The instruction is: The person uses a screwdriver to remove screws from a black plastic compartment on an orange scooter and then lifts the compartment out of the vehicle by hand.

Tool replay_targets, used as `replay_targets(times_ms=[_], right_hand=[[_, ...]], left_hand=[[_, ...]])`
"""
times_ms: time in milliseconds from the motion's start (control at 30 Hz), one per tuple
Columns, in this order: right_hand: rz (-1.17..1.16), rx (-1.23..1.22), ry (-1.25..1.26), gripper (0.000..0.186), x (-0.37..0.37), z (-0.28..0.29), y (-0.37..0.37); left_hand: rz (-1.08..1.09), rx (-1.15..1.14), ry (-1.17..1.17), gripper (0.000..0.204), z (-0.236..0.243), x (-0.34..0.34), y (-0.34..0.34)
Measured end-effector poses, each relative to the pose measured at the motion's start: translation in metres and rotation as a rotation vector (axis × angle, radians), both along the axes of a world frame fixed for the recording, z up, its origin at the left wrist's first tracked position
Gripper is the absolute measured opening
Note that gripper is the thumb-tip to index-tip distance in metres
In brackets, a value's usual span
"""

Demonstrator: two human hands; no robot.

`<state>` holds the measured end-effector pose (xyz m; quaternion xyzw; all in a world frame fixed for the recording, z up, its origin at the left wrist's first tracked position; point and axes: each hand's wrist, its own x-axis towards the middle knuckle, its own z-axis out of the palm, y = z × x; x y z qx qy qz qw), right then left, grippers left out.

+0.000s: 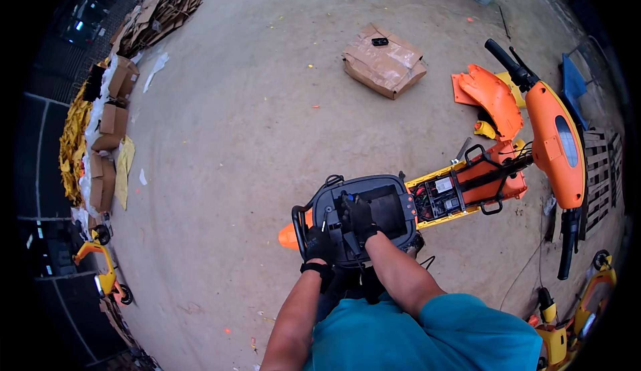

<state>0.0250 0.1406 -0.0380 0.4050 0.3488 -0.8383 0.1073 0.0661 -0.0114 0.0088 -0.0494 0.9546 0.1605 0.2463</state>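
An electric scooter, partly taken apart, stands in front of me with its black under-seat storage bin [394, 235] uncovered. Both my hands wear black gloves and are over this bin. My left hand [319, 245] is closed at its left side, beside the black rear grab rail [299, 227]. A short, thin silver shaft [324, 225] shows just above these fingers; what it belongs to is hidden. My right hand [360, 217] is curled over the bin's middle. It grips a dark tool with a blue part [349, 197] at the fingertips; its kind is unclear.
Right of the bin lies an open bay of wiring [437, 196], then the orange handlebar cover [555, 144]. Loose orange panels [493, 101] lie beyond. A taped cardboard box [384, 61] bears a small black object [380, 41]. Smaller yellow scooters [105, 267] and a pallet [599, 181] flank the area.
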Motion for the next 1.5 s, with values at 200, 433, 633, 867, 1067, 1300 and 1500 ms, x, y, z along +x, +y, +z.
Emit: replay_targets(times_ms=[200,433,633,867,1067,1300,1500], right_hand=[[0.058,-0.013,0.000,0.016,-0.003,-0.010,0.003],[0.043,0.708,-0.051,0.023,-0.009,-0.019,-0.017],[0.045,0.051,0.015,0.015,0.004,0.007,0.010],[0.028,0.131,-0.038,0.015,-0.007,-0.008,-0.004],[-0.084,-0.087,-0.038,0.023,-0.008,-0.005,-0.015],[0.546,0.105,0.065,0.027,-0.006,0.042,0.059],[0.733,1.715,0.400,0.019,0.020,0.018,0.199]], left_hand=[[-0.073,-0.022,0.026,0.032,-0.013,-0.001,-0.007],[0.078,0.059,-0.122,0.038,0.031,-0.015,0.021],[-0.163,-0.052,-0.109,0.031,0.011,-0.011,0.003],[-0.091,-0.015,-0.116,0.034,0.004,-0.014,-0.001],[0.035,0.066,-0.107,0.050,0.012,-0.014,-0.001],[-0.333,-0.101,0.030,0.030,-0.077,0.002,-0.044],[-0.584,-0.378,0.228,0.022,-0.055,0.004,-0.019]])
